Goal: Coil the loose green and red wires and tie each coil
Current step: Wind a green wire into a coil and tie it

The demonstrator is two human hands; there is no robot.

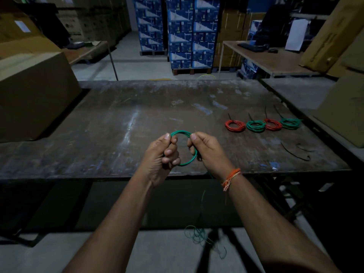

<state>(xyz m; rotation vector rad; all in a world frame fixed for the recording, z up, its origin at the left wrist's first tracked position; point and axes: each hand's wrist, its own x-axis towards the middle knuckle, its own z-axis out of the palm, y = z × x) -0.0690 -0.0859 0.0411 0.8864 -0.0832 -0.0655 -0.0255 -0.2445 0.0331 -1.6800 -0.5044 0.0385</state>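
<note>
A green wire coil [182,133] hangs between both hands just above the near edge of the dark worktable [122,123]. My left hand [164,154] pinches its left side with curled fingers. My right hand [206,149] grips its right side. A thin green tail runs from the coil down past the table edge to a loose green tangle [199,235] on the floor. Several tied coils lie in a row at the right: a red coil [235,126], a green coil [255,126], a second red coil [273,124] and a second green coil [290,123].
Loose black cable ties [295,154] lie on the table's right side. A large cardboard box [33,95] stands at the left, another [342,109] at the right. Stacked blue cartons [189,32] and side tables stand behind.
</note>
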